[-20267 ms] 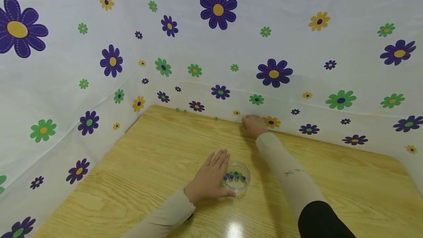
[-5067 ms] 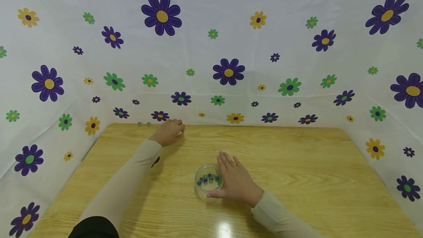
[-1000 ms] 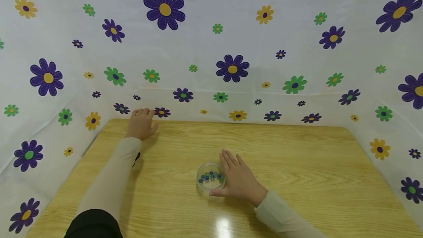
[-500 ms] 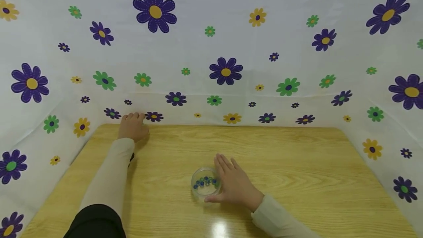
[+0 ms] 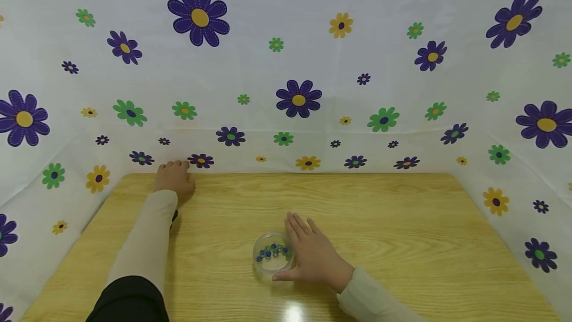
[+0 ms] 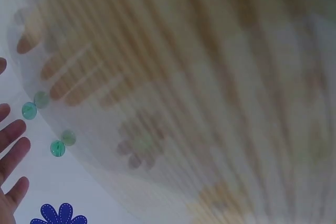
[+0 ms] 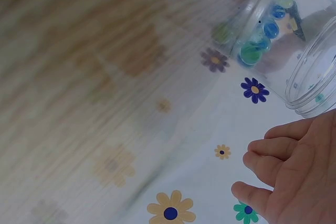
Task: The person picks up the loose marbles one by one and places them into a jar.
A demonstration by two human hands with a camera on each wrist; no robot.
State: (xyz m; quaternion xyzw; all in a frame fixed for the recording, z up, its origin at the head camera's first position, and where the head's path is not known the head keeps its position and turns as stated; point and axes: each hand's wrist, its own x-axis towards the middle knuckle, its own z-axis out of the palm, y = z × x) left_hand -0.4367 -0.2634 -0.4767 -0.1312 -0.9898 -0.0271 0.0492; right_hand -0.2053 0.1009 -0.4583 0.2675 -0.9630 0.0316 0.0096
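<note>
My left hand (image 5: 173, 179) reaches to the far edge at the back left of the table. In the left wrist view its fingers (image 6: 16, 161) are spread, close to two green glass marbles (image 6: 58, 148) but apart from them. The head view has these marbles hidden behind the hand. A clear round jar (image 5: 256, 264) stands upright near the middle of the table, with several blue and green marbles (image 5: 274, 251) on its bottom. Beside it, my right hand (image 5: 315, 257) rests around the jar's right side, fingers straight and thumb out in front. Nothing is pinched in either hand.
A light wood-grain table (image 5: 380, 227) spans the space. White cloth walls (image 5: 250, 68) printed with purple, green and yellow flowers close off the back and both sides; the back one meets the table's far edge.
Twenty seconds ago the left hand was at the jar and the right at the far edge; they have swapped. Since five seconds ago the left hand has moved left, covering the two green marbles.
</note>
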